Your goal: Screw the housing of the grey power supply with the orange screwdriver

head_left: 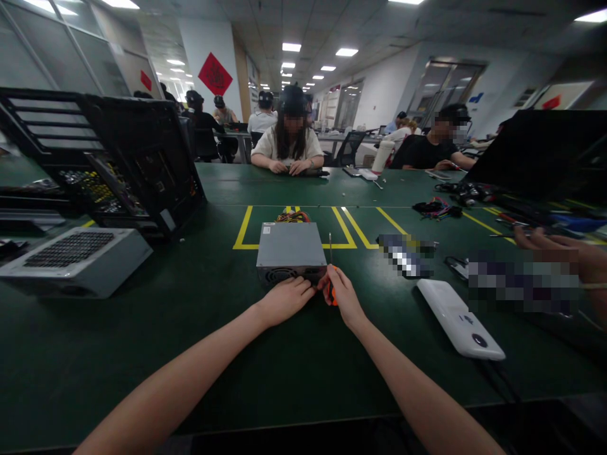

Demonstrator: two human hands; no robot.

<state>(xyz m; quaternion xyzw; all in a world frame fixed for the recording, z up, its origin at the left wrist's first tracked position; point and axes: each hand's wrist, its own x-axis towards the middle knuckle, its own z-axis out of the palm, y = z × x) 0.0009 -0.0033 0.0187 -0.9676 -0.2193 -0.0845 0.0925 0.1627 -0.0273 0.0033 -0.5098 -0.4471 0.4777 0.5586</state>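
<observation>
Two bare hands meet at one boxy grey metal power supply, which sits on the worktop in front of the person; the right grip pinches one screwdriver, orange-handled, its thin shaft pointing up beside the box's right side; the left grip lies against the near face, fingers bent, and I cannot tell whether it pinches anything; one bundle of coloured wires shows behind the box; farther left lie a second metal box with a mesh grille and one black, angular computer case; rightward lies one smooth white, round-cornered device.
</observation>
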